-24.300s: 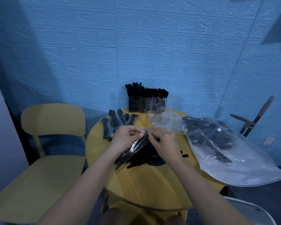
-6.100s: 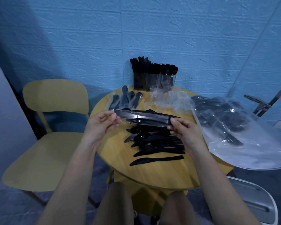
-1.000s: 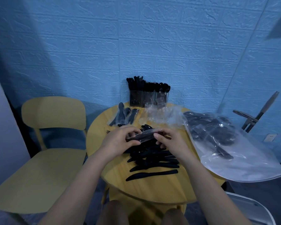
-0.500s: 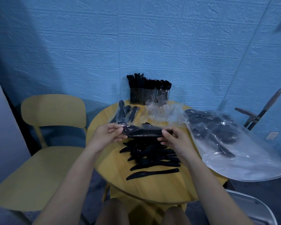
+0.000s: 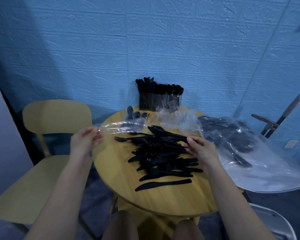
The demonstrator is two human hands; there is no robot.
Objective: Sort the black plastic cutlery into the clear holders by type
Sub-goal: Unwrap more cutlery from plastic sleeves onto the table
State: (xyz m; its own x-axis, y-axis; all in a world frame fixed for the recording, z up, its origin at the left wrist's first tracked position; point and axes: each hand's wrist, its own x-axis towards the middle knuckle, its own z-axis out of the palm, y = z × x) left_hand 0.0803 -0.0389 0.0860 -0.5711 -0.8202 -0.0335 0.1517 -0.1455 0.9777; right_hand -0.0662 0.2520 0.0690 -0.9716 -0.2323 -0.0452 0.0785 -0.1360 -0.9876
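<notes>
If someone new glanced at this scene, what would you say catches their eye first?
Probably the heap of loose black cutlery at the middle of the round yellow table, with the right hand gripping pieces at its edge. Next, the left hand pinching a clear wrapper, and the filled clear holders by the blue wall.

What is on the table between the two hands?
In the head view, a pile of black cutlery lies between the left hand and right hand.
</notes>
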